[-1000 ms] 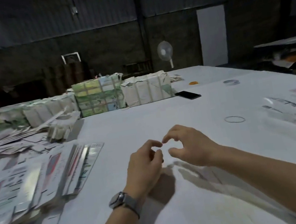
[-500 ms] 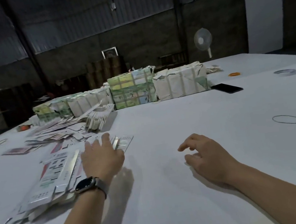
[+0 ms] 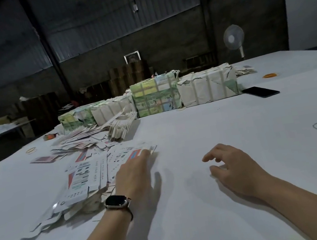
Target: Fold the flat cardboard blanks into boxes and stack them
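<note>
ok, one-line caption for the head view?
Left hand rests on a pile of flat cardboard blanks; right hand hovers empty over the white table.

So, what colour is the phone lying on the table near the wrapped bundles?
The phone is black, lying face up; the head view shows it best.

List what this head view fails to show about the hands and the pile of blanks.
- Left hand: fingertips blur over the flat blanks; grip or plain touch is unclear.
- Blanks' print: too small and dim.
- Pile depth: lower sheets hidden by upper ones.
- Right hand: palm faces down, its underside hidden.
</note>
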A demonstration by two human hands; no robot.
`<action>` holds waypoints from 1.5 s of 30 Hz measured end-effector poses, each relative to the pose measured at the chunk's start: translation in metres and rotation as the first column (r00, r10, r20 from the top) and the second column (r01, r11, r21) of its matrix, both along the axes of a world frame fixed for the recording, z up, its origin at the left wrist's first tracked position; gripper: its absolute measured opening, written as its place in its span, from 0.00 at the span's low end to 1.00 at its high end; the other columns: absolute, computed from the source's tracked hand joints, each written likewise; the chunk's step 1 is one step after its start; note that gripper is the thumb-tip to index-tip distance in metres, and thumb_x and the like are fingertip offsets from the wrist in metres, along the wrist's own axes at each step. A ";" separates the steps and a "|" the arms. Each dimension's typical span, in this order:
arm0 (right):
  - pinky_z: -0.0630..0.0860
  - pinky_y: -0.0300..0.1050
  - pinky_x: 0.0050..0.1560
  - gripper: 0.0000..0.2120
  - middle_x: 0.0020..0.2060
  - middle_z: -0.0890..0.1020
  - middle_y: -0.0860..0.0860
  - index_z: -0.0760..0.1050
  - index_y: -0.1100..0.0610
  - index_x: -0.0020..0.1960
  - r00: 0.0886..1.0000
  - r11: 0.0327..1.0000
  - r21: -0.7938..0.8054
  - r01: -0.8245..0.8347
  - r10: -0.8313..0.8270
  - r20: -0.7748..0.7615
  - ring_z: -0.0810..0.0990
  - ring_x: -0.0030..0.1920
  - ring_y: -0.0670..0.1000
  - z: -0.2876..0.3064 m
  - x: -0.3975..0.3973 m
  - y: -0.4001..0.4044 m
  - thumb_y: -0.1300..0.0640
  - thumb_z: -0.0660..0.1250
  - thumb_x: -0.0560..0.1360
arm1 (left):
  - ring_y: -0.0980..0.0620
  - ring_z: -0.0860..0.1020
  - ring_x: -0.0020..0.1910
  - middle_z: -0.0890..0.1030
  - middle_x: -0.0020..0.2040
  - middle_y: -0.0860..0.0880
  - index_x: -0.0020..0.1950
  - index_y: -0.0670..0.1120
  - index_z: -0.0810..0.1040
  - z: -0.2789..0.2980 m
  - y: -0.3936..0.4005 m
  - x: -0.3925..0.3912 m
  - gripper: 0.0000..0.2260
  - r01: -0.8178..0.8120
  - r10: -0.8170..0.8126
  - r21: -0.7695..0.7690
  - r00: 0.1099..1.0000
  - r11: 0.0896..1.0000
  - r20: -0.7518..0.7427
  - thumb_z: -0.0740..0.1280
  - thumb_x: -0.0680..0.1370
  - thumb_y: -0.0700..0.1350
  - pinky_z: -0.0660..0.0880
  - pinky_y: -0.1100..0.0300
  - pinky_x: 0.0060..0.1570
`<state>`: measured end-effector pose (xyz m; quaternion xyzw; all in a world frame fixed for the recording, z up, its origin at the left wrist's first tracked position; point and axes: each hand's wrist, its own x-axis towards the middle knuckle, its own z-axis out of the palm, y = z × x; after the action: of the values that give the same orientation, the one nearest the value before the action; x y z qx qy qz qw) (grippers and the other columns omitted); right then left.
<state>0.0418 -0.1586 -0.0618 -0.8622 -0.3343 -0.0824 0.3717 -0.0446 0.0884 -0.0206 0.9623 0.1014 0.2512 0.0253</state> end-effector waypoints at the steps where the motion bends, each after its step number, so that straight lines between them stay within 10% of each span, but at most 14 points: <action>1: 0.69 0.38 0.55 0.12 0.53 0.76 0.36 0.77 0.42 0.58 1.000 1.000 0.011 0.007 -0.007 -0.009 0.73 0.54 0.38 0.000 0.001 0.000 0.55 0.65 0.78 | 0.38 0.79 0.50 0.81 0.53 0.44 0.67 0.51 0.71 0.006 -0.009 -0.001 0.21 0.019 -0.019 0.009 0.999 1.000 0.029 0.61 0.74 0.41 0.65 0.53 0.38; 5: 0.72 0.39 0.52 0.14 0.49 0.78 0.39 0.73 0.42 0.64 0.998 0.987 0.159 0.015 -0.004 -0.068 0.76 0.50 0.39 0.001 0.002 0.000 0.50 0.66 0.78 | 0.38 0.79 0.37 0.84 0.44 0.41 0.61 0.47 0.77 0.033 -0.048 0.006 0.23 0.214 -0.205 0.008 0.925 0.977 0.321 0.64 0.70 0.27 0.72 0.51 0.31; 7: 0.75 0.41 0.51 0.17 0.48 0.80 0.41 0.71 0.40 0.65 0.987 0.942 0.333 0.042 0.012 -0.157 0.78 0.48 0.40 0.004 0.001 -0.001 0.43 0.66 0.77 | 0.46 0.83 0.40 0.84 0.47 0.46 0.56 0.50 0.77 0.042 -0.068 0.014 0.18 0.406 -0.257 -0.273 0.856 0.872 0.449 0.66 0.73 0.31 0.80 0.50 0.33; 12: 0.80 0.55 0.54 0.10 0.50 0.86 0.46 0.75 0.44 0.60 0.918 0.756 0.633 0.166 0.115 -0.379 0.85 0.50 0.48 0.011 0.001 -0.006 0.45 0.64 0.80 | 0.49 0.85 0.46 0.85 0.53 0.48 0.59 0.53 0.75 0.013 -0.106 0.033 0.20 0.424 -0.206 -0.893 0.897 0.149 0.392 0.70 0.72 0.34 0.81 0.55 0.40; 21: 0.83 0.49 0.49 0.22 0.55 0.84 0.41 0.65 0.40 0.73 0.940 0.765 0.639 0.080 0.156 -0.304 0.85 0.51 0.46 0.010 -0.008 0.004 0.54 0.64 0.82 | 0.45 0.85 0.43 0.87 0.49 0.43 0.53 0.52 0.86 -0.014 -0.115 0.031 0.14 0.283 -0.281 -0.958 0.916 -0.053 0.286 0.60 0.84 0.48 0.81 0.54 0.39; 27: 0.82 0.43 0.48 0.14 0.55 0.83 0.39 0.71 0.36 0.66 0.965 0.861 0.506 -0.050 0.172 -0.197 0.84 0.52 0.44 0.012 -0.011 0.004 0.47 0.60 0.82 | 0.41 0.86 0.47 0.86 0.55 0.40 0.53 0.52 0.87 -0.012 -0.113 0.026 0.31 0.148 -0.302 -0.876 0.901 -0.460 0.311 0.47 0.83 0.65 0.83 0.50 0.39; 36: 0.78 0.43 0.53 0.17 0.53 0.74 0.37 0.67 0.38 0.68 0.991 0.979 0.200 0.024 0.003 -0.134 0.77 0.53 0.39 0.008 -0.012 0.004 0.39 0.56 0.81 | 0.44 0.86 0.45 0.86 0.54 0.41 0.63 0.51 0.81 -0.018 -0.110 0.027 0.28 0.173 -0.355 -0.922 0.885 -0.347 0.300 0.48 0.83 0.64 0.82 0.54 0.38; 45: 0.83 0.56 0.52 0.16 0.49 0.87 0.47 0.80 0.43 0.58 0.898 0.817 0.576 0.024 0.236 -0.373 0.86 0.49 0.50 0.010 -0.013 0.002 0.40 0.62 0.75 | 0.45 0.86 0.41 0.86 0.50 0.41 0.63 0.51 0.81 -0.024 -0.118 0.029 0.22 0.185 -0.370 -0.937 0.882 -0.297 0.291 0.55 0.83 0.61 0.82 0.53 0.37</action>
<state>0.0291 -0.1562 -0.0521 -0.6886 -0.2533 0.0344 0.6786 -0.0158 -0.0292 -0.0449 0.5872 0.0285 0.0060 0.8089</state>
